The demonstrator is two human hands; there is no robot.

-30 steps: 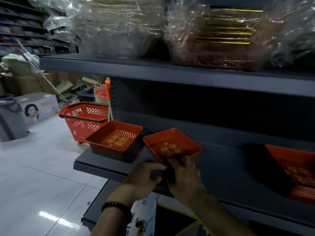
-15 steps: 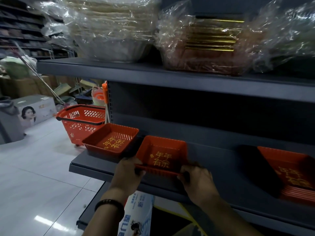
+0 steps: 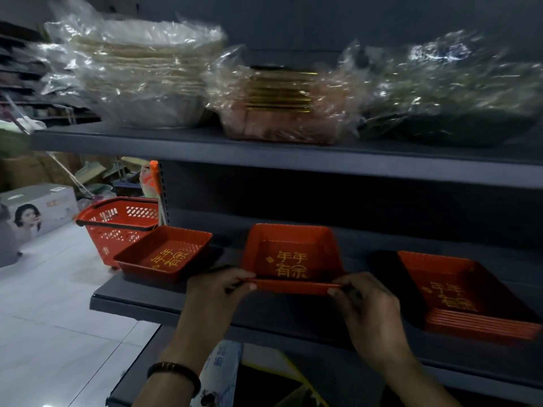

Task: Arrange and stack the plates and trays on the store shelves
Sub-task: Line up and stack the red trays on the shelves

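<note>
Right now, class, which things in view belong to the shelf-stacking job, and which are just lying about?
Job in hand: middle tray, left tray, tray stack on the right, wrapped plates on the upper shelf.
Lying about: shopping basket, printed box on the floor.

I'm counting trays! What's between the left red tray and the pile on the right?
Head view: one more red tray, its near rim held by the left hand and right hand.
</note>
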